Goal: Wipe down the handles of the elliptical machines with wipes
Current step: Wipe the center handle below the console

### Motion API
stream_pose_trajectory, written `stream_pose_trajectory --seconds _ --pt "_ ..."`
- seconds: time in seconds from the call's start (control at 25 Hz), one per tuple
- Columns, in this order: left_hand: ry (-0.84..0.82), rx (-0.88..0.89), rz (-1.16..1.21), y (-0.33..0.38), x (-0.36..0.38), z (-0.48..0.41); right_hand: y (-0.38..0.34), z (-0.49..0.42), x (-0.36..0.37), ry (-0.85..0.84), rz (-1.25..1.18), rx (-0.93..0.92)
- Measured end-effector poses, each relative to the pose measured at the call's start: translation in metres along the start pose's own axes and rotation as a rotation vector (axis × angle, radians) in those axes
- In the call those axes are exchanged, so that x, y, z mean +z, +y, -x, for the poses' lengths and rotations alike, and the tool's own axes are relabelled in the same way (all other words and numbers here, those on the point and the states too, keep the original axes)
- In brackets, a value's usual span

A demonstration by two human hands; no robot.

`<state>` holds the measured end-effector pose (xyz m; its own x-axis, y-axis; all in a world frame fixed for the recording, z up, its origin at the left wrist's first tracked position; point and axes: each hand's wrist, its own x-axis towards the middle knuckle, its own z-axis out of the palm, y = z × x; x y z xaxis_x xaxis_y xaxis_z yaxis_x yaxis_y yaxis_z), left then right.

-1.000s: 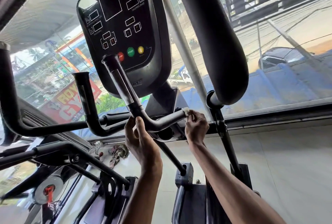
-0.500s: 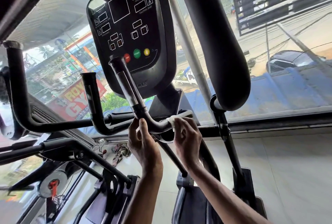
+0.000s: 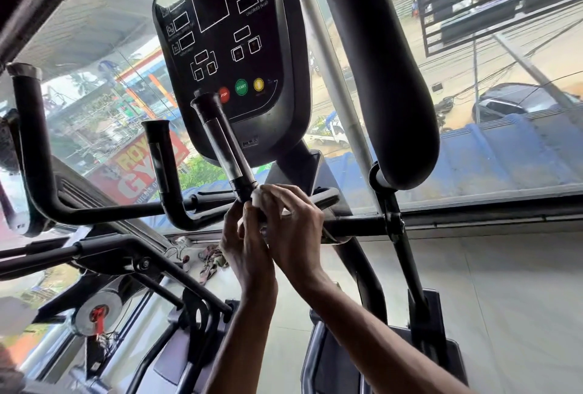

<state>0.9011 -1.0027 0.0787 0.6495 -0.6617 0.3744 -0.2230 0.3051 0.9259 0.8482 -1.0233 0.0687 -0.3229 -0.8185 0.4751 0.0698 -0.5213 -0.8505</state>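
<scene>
Right hand [image 3: 293,229] curls round a white wipe [image 3: 257,198], pinching it against the foot of the upright handle [image 3: 224,144] at centre frame, below the console [image 3: 227,30]. Left hand [image 3: 241,245] grips the handle's bend just beside it. The wipe looks soft, light and likely to bunch; wrapping it round the rigid, smooth tube should serve best.

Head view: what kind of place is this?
Most likely a gym. An exercise machine's console with a green start button, its black handles, and a red sign outside, partly reading GY, all suggest this.
</scene>
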Motion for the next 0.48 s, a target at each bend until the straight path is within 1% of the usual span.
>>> stream_pose_trajectory --seconds 0.08,0.16,0.24,0.32,0.4,0.48 --pt "-0.013 0.009 -0.022 0.002 -0.001 0.0 0.001 0.006 -0.002 0.0 -0.039 -0.067" --pt "0.015 -0.031 0.014 0.004 -0.001 -0.002 0.017 0.009 -0.011 -0.012 0.026 -0.168" --pt "0.05 -0.05 0.021 0.005 0.001 -0.002 0.024 -0.004 -0.009 -0.006 0.071 -0.108" --pt "0.042 -0.034 0.032 0.004 0.002 0.0 0.015 -0.013 -0.001 -0.023 0.04 -0.05" --pt "0.037 -0.011 0.038 0.003 0.001 0.0 0.02 -0.005 -0.005 -0.052 0.014 -0.146" --pt "0.046 0.007 0.001 0.003 0.003 -0.001 0.046 0.003 -0.022 -0.082 0.06 -0.261"
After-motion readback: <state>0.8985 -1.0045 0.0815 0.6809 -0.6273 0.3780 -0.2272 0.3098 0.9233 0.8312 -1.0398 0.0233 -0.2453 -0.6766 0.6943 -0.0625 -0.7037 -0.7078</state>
